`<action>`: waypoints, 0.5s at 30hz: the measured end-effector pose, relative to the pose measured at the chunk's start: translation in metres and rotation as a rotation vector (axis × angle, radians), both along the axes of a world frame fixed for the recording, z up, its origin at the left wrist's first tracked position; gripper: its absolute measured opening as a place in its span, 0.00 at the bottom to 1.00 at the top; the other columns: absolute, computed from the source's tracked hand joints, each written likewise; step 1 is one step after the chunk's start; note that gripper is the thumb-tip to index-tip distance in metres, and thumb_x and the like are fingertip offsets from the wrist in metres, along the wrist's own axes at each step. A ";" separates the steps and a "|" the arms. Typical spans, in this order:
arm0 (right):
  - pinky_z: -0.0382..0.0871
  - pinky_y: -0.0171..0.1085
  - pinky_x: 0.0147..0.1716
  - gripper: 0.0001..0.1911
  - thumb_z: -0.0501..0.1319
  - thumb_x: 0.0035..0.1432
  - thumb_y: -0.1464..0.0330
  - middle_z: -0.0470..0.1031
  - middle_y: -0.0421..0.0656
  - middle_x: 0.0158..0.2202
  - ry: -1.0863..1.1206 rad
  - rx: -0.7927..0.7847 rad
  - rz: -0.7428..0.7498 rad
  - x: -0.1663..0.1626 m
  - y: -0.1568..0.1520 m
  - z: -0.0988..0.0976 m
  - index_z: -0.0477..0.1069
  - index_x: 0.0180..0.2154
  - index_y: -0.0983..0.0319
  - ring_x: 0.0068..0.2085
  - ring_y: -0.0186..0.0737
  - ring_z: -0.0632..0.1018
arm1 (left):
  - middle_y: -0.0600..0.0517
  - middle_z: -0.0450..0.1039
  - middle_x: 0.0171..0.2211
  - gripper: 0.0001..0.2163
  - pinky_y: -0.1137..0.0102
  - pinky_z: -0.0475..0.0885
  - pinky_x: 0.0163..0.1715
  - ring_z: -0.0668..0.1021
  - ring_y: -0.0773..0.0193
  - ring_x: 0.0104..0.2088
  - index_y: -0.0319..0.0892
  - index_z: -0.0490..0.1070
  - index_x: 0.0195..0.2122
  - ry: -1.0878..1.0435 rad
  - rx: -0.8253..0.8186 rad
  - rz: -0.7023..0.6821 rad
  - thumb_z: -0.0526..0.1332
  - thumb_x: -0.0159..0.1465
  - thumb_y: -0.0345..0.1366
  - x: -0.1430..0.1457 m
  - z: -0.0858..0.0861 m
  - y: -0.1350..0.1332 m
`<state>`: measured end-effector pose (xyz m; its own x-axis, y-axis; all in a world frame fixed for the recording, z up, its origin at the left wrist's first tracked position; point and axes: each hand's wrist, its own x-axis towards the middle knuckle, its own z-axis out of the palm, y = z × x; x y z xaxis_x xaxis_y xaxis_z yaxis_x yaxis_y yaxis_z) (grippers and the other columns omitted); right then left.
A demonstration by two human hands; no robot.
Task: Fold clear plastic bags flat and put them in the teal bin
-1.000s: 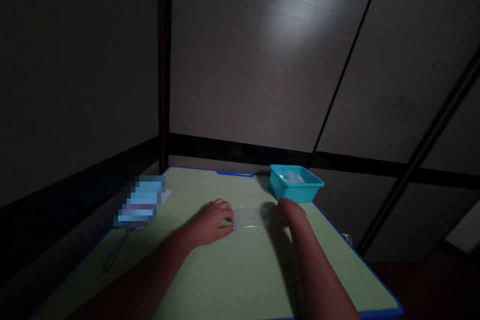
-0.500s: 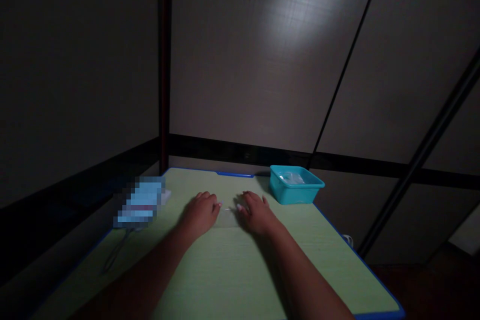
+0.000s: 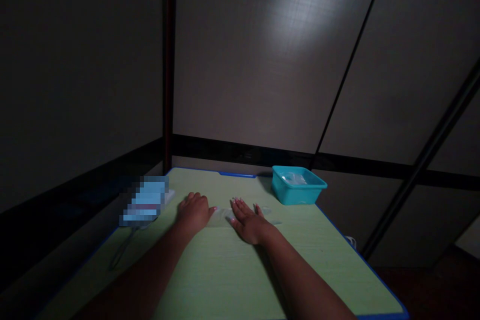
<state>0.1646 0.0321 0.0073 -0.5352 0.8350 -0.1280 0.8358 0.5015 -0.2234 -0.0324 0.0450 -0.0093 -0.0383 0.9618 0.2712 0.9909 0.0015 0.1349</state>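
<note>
A flat, clear plastic bag lies across the middle of the table, faint against the green top. At its left end is my left hand, with its fingers bent down and its thumb stretched over the bag's edge. My right hand rests palm down on the bag with the fingers spread, covering part of it. Some of the plastic shows beyond the right fingers.
The green table has a blue rim. A turquoise basket with clear plastic inside stands at the back right. At the left edge lies a blurred-out light-blue item with a cord loop. Dark panels rise behind.
My right hand has flattened out and spread its fingers on the bag. More of the plastic now shows, reaching farther right. My left hand has shifted slightly left against the bag.
</note>
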 end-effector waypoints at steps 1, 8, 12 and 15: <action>0.27 0.54 0.55 0.31 0.30 0.59 0.52 0.27 0.40 0.63 0.004 0.002 0.000 0.000 0.000 0.000 0.28 0.61 0.58 0.62 0.36 0.34 | 0.42 0.69 0.40 0.17 0.61 0.60 0.43 0.64 0.51 0.47 0.39 0.71 0.34 -0.003 -0.010 0.002 0.54 0.57 0.48 0.000 0.000 0.000; 0.28 0.55 0.55 0.33 0.30 0.58 0.51 0.28 0.40 0.63 0.021 0.008 0.002 0.001 0.002 -0.005 0.28 0.61 0.58 0.62 0.36 0.35 | 0.42 0.72 0.36 0.14 0.66 0.61 0.37 0.70 0.54 0.41 0.38 0.70 0.31 -0.180 -0.068 -0.060 0.56 0.56 0.46 -0.002 0.000 0.005; 0.29 0.55 0.55 0.33 0.30 0.58 0.50 0.28 0.40 0.63 0.041 0.012 0.002 0.002 0.002 -0.004 0.28 0.61 0.58 0.62 0.36 0.35 | 0.48 0.73 0.32 0.11 0.72 0.61 0.30 0.74 0.61 0.32 0.40 0.68 0.33 -0.271 -0.088 -0.068 0.60 0.53 0.41 -0.005 -0.001 0.007; 0.29 0.55 0.56 0.34 0.30 0.58 0.50 0.28 0.40 0.63 0.042 -0.002 0.002 0.001 0.001 -0.002 0.28 0.61 0.59 0.62 0.36 0.35 | 0.49 0.73 0.30 0.10 0.74 0.61 0.28 0.74 0.62 0.31 0.41 0.68 0.31 -0.347 -0.096 -0.057 0.62 0.51 0.39 -0.005 0.000 0.007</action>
